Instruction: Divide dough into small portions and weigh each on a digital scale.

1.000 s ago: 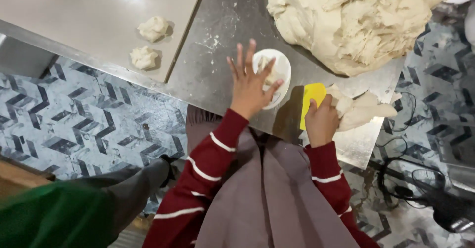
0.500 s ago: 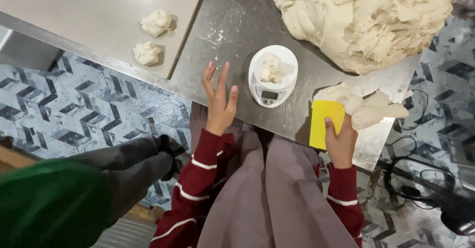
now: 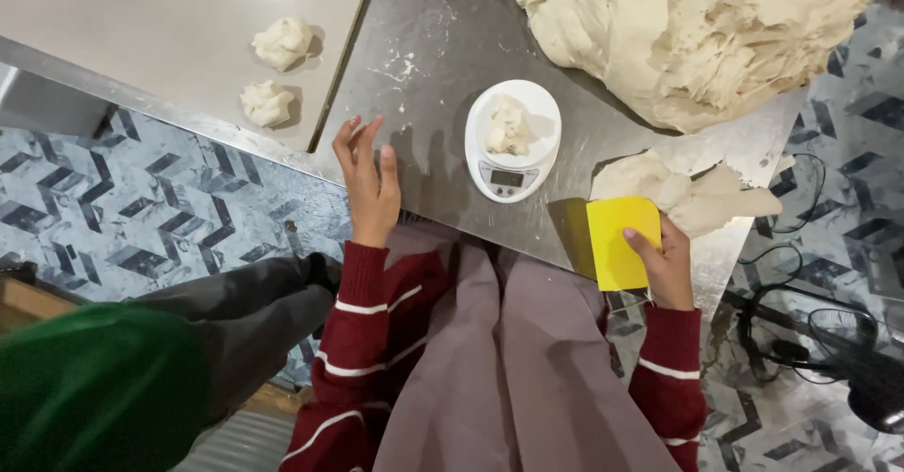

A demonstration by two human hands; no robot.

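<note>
A small lump of dough lies on a round white kitchen scale on the steel table. My left hand hovers empty, fingers apart, at the table's near edge left of the scale. My right hand grips a yellow plastic scraper at the near right edge. Beside the scraper lies a torn piece of dough. A large mass of dough fills the table's far right.
Two portioned dough lumps, one above the other, rest on a pale tray at the left. Another person's green sleeve and grey trouser leg are at lower left. Black cables lie on the patterned floor at right.
My left hand left the scale, where it put the small dough lump, and drew back left to the table edge. My right hand with the scraper shifted toward the near edge.
</note>
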